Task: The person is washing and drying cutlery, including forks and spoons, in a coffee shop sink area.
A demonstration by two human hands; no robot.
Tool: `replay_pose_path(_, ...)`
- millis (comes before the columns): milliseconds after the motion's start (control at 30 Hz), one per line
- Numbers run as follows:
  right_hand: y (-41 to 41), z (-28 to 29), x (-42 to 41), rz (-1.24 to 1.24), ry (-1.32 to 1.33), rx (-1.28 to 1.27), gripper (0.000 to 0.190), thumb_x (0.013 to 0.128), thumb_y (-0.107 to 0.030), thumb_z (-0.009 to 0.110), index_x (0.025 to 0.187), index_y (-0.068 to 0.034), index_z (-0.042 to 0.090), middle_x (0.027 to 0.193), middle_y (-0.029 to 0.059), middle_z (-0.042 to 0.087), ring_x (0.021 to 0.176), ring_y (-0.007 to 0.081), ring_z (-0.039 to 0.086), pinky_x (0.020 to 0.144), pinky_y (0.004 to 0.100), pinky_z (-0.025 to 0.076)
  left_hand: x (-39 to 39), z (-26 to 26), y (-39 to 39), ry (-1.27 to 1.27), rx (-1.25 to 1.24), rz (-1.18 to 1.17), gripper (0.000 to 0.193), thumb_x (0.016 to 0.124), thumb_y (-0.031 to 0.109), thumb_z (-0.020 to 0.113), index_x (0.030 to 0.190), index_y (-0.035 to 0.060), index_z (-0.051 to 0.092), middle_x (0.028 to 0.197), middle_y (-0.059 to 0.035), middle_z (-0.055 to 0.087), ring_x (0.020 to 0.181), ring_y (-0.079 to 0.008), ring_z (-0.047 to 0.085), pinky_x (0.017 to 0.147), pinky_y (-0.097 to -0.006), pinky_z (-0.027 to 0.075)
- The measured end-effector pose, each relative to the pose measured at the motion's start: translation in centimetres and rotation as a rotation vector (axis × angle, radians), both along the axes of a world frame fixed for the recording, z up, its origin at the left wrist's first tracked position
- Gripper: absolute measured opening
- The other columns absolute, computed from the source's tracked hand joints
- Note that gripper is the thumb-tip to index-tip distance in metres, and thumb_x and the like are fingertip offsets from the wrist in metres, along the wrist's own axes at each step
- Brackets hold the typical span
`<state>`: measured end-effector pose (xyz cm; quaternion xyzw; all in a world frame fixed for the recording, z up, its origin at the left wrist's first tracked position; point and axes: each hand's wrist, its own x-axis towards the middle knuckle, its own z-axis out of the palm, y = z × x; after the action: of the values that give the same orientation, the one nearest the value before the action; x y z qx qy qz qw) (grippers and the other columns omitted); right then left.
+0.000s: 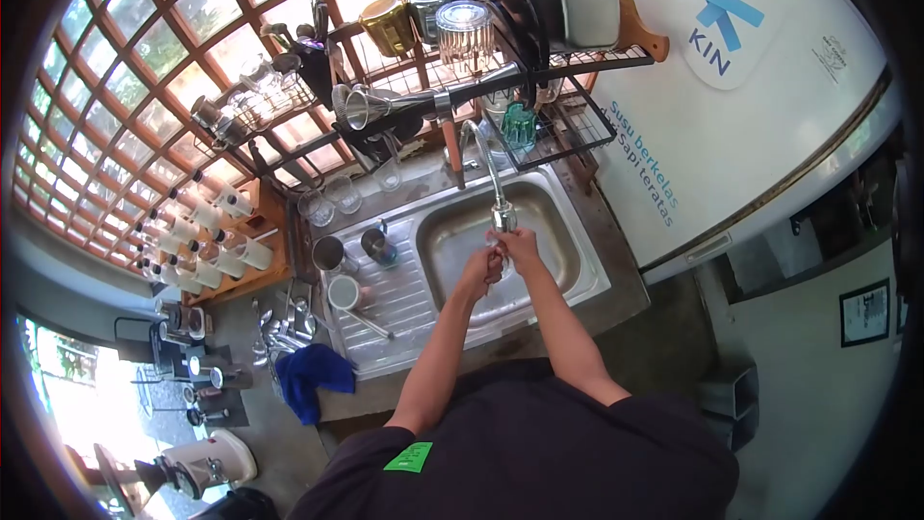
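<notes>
My left hand (pixel 482 269) and my right hand (pixel 517 243) are close together above the basin of a stainless steel sink (pixel 452 231). They are right under the spray head of the flexible faucet (pixel 503 217). Both hands have curled fingers; whether something small or clear is between them cannot be told. On the ribbed drainboard (pixel 390 289) left of the basin stand a metal cup (pixel 330 254), a metal pitcher (pixel 378 245) and a white-topped vessel (pixel 344 292) beside a thin metal rod or handle (pixel 372 325).
A black wire rack (pixel 577 65) with glasses, trays and pans hangs over the sink's back. Bottles (pixel 245 249) stand in a wooden holder at left. Spoons (pixel 289 328) and a blue cloth (pixel 314 375) lie left of the drainboard. A white fridge (pixel 693 180) stands at right.
</notes>
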<state>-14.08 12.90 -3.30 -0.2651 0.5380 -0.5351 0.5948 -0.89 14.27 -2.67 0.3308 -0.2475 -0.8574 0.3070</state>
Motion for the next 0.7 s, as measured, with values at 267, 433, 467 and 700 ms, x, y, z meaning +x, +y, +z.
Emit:
replay_pose_path(267,0.9,2.4,2.2,-0.204,0.690,-0.078,0.010,0.076,-0.008,0.067,0.079,0.002,0.066,0.071,0.0126,0.066,0.068,0.0230,0.066,0.063,0.0360,0.050,-2.2,-0.6,-3.9,-0.139,-0.108,0.010,0.044,0.094,0.054,0.038,0.100,0.0164,0.061,0.085,-0.0014,0.065,0.070,-0.0145,0.060,0.058,-0.0268,0.045)
replay_pose_path(433,1.7,2.2,0.9,-0.259,0.773,-0.308,0.012,0.078,-0.008,0.066,0.085,0.001,0.068,0.084,0.0131,0.066,0.077,0.0225,0.067,0.068,0.0321,0.050,-4.6,-1.5,-5.0,-0.126,-0.056,0.204,0.052,0.094,0.058,0.034,0.101,0.0157,0.063,0.085,-0.0022,0.065,0.071,-0.0147,0.061,0.058,-0.0290,0.045)
replay_pose_path(467,1.5,1.5,1.1,-0.318,0.677,-0.325,0.013,0.078,-0.008,0.066,0.087,0.001,0.069,0.084,0.0121,0.066,0.076,0.0217,0.067,0.068,0.0315,0.050,-4.4,-2.2,-5.1,-0.160,-0.146,0.163,0.053,0.095,0.058,0.033,0.103,0.0148,0.062,0.085,-0.0027,0.065,0.071,-0.0144,0.061,0.057,-0.0289,0.044)
replay_pose_path(700,0.2,-1.8,-1.7,-0.552,0.397,-0.246,0.018,0.086,-0.017,0.067,0.082,0.000,0.068,0.070,0.0050,0.066,0.060,0.0087,0.059,0.055,0.0247,0.047,-3.7,-0.3,0.4,-0.245,-0.373,0.037,0.038,0.099,0.039,0.040,0.107,0.0047,0.054,0.070,-0.0003,0.052,0.052,-0.0078,0.044,0.046,-0.0223,0.036)
